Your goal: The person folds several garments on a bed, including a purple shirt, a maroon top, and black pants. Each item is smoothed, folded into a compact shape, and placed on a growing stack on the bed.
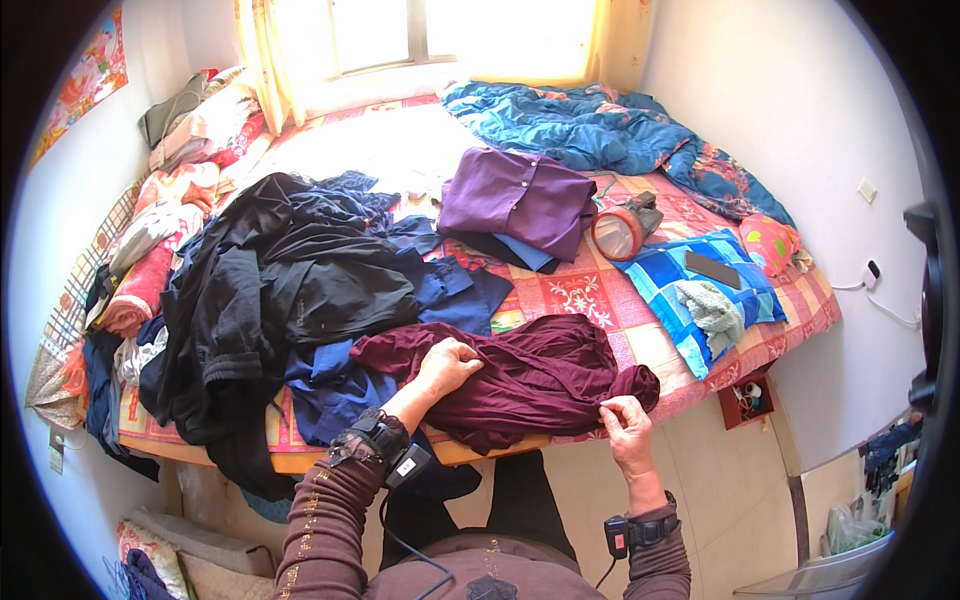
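Note:
A crumpled maroon garment [536, 375] lies along the bed's front edge, a little of it hanging over. My left hand [448, 367] pinches its cloth near the left end. At the lower right, my right hand [628, 429] grips the garment's edge between thumb and fingers. Beside my left forearm, part of a blue garment [330, 386] shows beneath a large heap of black clothes [300, 277]. Behind the maroon cloth sits a folded purple button-up shirt [517, 195], resting on other folded dark and blue clothes.
A lantern-like lamp [621, 231] stands right of the purple shirt. A blue checked pillow [667, 255] carries a phone [712, 269] and a grey-green cloth [711, 311]. A blue floral quilt [570, 124] lies by the window. Rolled textiles [135, 304] line the left side. A red box [746, 403] is below.

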Demonstrator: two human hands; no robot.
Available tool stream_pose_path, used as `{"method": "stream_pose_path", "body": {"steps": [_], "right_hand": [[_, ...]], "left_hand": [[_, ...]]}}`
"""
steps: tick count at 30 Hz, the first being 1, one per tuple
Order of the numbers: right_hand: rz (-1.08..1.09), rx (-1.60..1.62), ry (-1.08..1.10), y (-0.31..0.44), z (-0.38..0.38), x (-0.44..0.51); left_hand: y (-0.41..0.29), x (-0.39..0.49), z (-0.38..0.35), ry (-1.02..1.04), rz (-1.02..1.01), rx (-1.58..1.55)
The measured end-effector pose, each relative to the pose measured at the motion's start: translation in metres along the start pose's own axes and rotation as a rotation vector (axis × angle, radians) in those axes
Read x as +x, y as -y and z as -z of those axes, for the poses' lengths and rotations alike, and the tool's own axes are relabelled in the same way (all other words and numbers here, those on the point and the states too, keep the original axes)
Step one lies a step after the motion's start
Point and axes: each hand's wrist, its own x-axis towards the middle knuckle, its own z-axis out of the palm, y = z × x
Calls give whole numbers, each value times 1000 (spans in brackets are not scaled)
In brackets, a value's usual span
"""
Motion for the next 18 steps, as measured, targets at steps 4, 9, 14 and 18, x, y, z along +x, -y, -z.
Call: {"method": "stream_pose_path", "body": {"steps": [4,9,14,18], "right_hand": [[-386,260,-60,12,7,11],[-181,362,-140,44,29,61],[52,291,100,96,59,128],[479,-167,-84,152,84,184]], "left_hand": [[-3,0,10,-170,-169,-218],[-46,-4,72,29,30,-619],[-121,-15,172,-199,-234,-546],[-181,-41,254,-414,-406,-367]]}}
